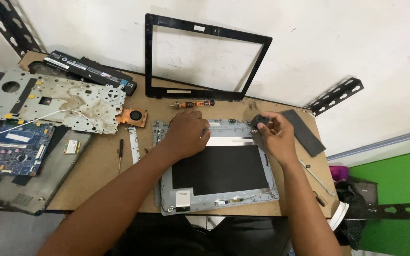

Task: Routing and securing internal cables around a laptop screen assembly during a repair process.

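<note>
Hands work at the top edge of a grey laptop lid (224, 189) lying flat on the brown bench (100, 175): the left hand (186, 135) presses down with curled fingers holding nothing visible, while the right hand (275, 135) pinches a small black hinge piece (261, 120) at the lid's upper right corner.

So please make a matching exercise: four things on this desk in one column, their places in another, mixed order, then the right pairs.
Things:
1. black screen bezel
2. blue circuit board
3. orange-handled screwdriver
4. copper heat sink with fan

Places:
A. far left, on the dark base
B. leaning upright against the wall
C. lying just in front of the bezel
D. beside the metal plate's right end

Pairs: 1-B, 2-A, 3-C, 4-D
</note>
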